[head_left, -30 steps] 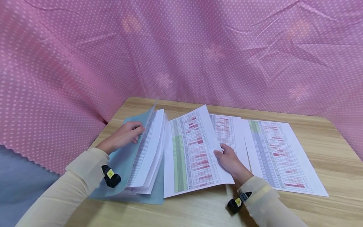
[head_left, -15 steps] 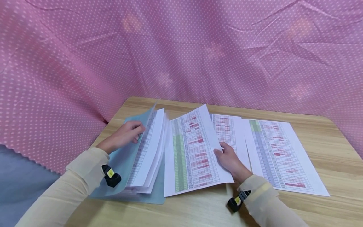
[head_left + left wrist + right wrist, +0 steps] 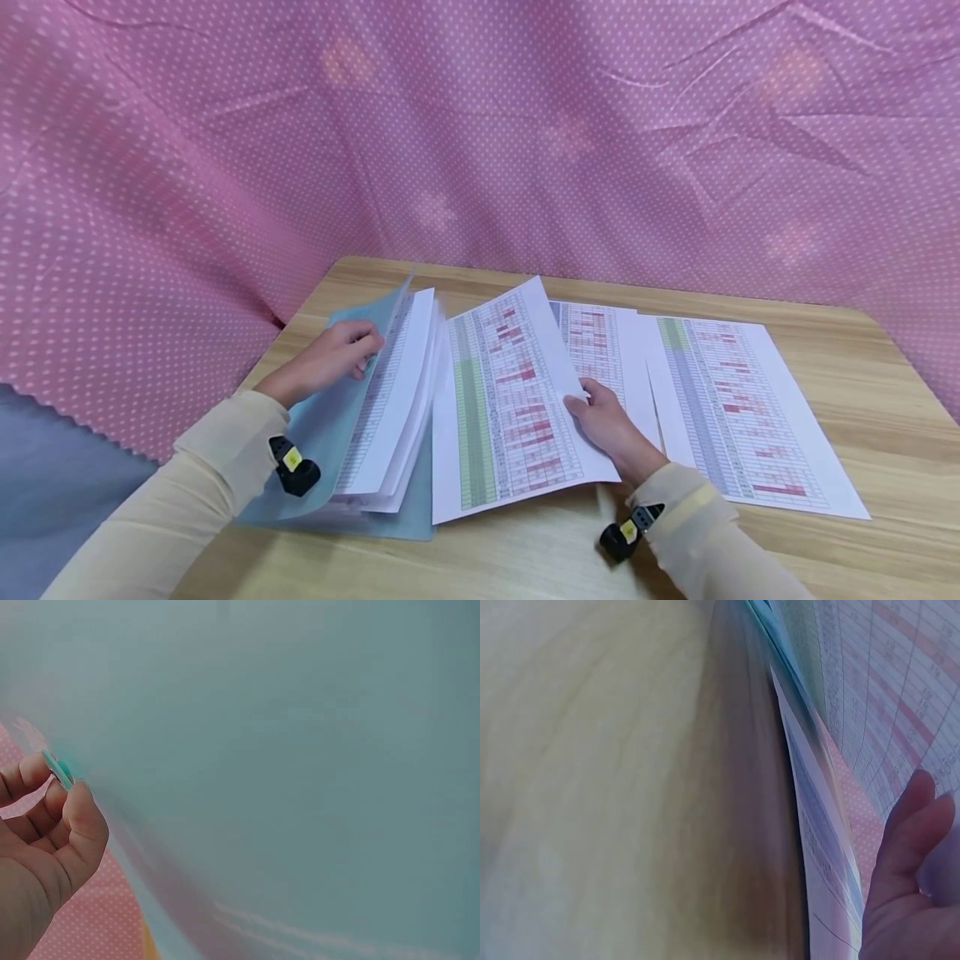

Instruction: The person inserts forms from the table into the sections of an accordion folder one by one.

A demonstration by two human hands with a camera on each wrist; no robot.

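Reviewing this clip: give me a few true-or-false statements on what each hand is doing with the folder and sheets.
1. The left hand holds up the blue folder cover. True.
2. The right hand rests flat on bare table. False: its grip is on the edge of a printed sheet.
3. More printed sheets lie flat to the right. True.
4. The backdrop is plain green. False: pink dotted cloth.

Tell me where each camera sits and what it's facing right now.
Head: above, looking down at the table; left hand holds the folder cover, right hand holds a printed sheet; both sleeves show.
Left wrist: close against that cover; fingers pinch its edge.
Right wrist: low, under the sheet; fingers show.
Head and wrist views share both.
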